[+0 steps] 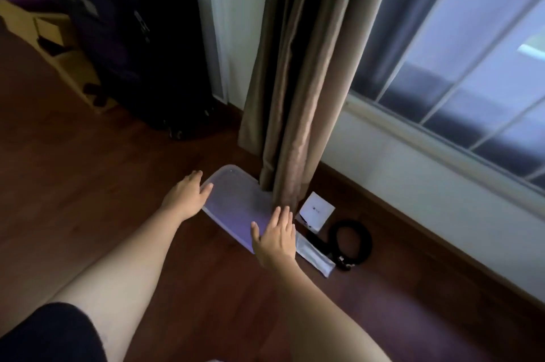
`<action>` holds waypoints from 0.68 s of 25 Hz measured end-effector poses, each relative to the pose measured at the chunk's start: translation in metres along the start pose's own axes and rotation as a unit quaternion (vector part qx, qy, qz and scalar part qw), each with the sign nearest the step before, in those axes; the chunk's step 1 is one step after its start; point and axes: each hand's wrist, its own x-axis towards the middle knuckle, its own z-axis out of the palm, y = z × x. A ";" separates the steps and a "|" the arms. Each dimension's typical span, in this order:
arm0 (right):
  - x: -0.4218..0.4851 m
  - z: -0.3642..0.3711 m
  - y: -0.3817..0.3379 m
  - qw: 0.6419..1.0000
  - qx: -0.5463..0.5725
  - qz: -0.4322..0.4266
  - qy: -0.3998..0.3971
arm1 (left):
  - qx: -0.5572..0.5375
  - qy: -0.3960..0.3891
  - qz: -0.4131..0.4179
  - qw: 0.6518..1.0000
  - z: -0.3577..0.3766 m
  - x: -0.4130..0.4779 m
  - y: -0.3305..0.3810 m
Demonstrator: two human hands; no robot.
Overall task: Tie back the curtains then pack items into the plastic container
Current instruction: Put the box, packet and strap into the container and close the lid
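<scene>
Seemingly lidded, translucent container (236,202) sits between splayed, empty left hand (185,194) and right hand (277,239).

A translucent, purple-tinted plastic container (236,202) lies flat between the fingertips of the left hand (185,195) and the right hand (277,239). The beige curtain (295,81) hangs gathered, its hem just beyond the right fingertips. To the right of them lie a white box (317,212), a white packet (314,258) and a black coiled cord (351,239).
</scene>
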 end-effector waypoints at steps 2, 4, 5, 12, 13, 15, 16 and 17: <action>0.032 0.054 0.027 1.000 0.001 0.013 0.008 | 0.003 0.008 0.005 1.000 0.055 0.044 -0.023; 0.064 0.083 0.049 0.999 0.018 0.032 0.003 | -0.003 0.006 -0.001 1.000 0.085 0.077 -0.040; 0.080 0.103 0.061 0.999 0.018 0.041 0.012 | -0.004 0.010 0.001 1.000 0.108 0.096 -0.051; 0.144 0.187 0.097 0.987 0.112 0.095 0.069 | -0.068 0.027 -0.062 0.995 0.201 0.185 -0.106; 0.149 0.192 0.099 0.985 0.129 0.095 0.068 | -0.087 0.024 -0.075 0.993 0.207 0.194 -0.111; 0.155 0.194 0.101 0.979 0.174 0.092 0.057 | -0.144 0.030 -0.096 0.984 0.210 0.200 -0.112; 0.154 0.193 0.099 0.976 0.191 0.089 0.051 | -0.166 0.039 -0.106 0.980 0.209 0.199 -0.111; 0.152 0.190 0.097 0.974 0.202 0.089 0.043 | -0.181 0.049 -0.118 0.975 0.207 0.199 -0.114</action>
